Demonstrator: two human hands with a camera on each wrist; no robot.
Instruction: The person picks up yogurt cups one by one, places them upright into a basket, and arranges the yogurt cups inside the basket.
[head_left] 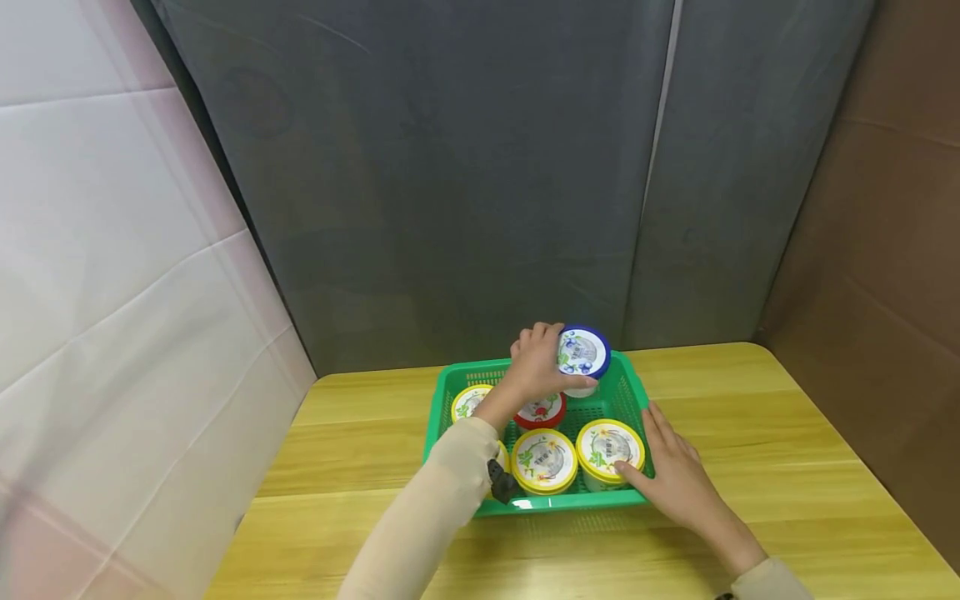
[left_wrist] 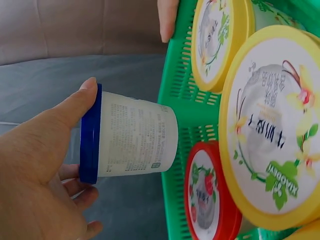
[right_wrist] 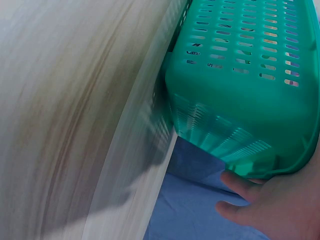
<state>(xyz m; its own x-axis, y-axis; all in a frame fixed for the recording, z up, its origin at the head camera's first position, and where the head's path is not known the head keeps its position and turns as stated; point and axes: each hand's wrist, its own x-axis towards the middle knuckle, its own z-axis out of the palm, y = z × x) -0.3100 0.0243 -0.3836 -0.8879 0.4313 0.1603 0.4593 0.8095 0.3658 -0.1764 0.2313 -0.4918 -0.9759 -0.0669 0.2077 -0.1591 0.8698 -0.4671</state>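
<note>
My left hand (head_left: 536, 367) grips a white tub with a blue lid (head_left: 583, 350) by its lid, over the back of a green plastic basket (head_left: 555, 503). In the left wrist view the white tub (left_wrist: 137, 137) shows its printed side. My right hand (head_left: 682, 479) rests on the basket's right rim, fingers along the outside and thumb over the edge beside a yellow-lidded tub (head_left: 609, 448). Under my left wrist sits a red-lidded tub (head_left: 543, 410). Several more yellow-lidded tubs (head_left: 543, 461) stand at the front and left, one mostly hidden by my sleeve.
The basket stands on a wood-grain table (head_left: 352, 467) near its back edge. A dark grey cloth wall (head_left: 420, 208) rises behind, with a white cloth wall (head_left: 112, 250) at left and a brown one (head_left: 877, 250) at right.
</note>
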